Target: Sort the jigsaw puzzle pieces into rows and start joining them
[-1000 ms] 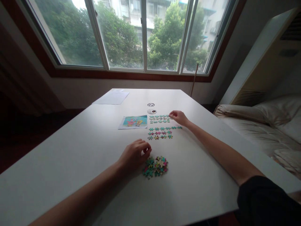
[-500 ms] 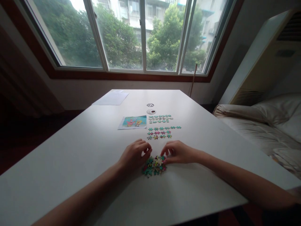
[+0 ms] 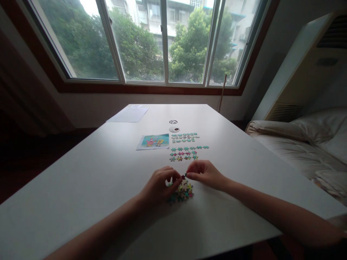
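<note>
A small red and dark jigsaw piece (image 3: 183, 177) is held up between the fingertips of both hands. My right hand (image 3: 203, 171) pinches its right end. At its left end the thumb and forefinger of my left hand (image 3: 162, 182) are pinched together. Just below lies a heap of mixed jigsaw pieces (image 3: 184, 195), green, yellow, pink and bare-backed; my left hand hides part of it. Beyond the hands, sorted jigsaw pieces (image 3: 186, 148) lie apart in several rows. Left of the rows is a picture sheet (image 3: 153, 141) with cartoon figures on blue.
The white table (image 3: 89, 177) reaches toward the window. Two round flat items (image 3: 174, 129) lie behind the rows, and paper sheets (image 3: 127, 113) rest at the far left corner. A pale padded sofa (image 3: 287, 144) stands along the right side.
My left hand has shifted right over the heap. My right hand has lifted slightly away from it, and a jigsaw piece now shows between the fingertips of both hands.
</note>
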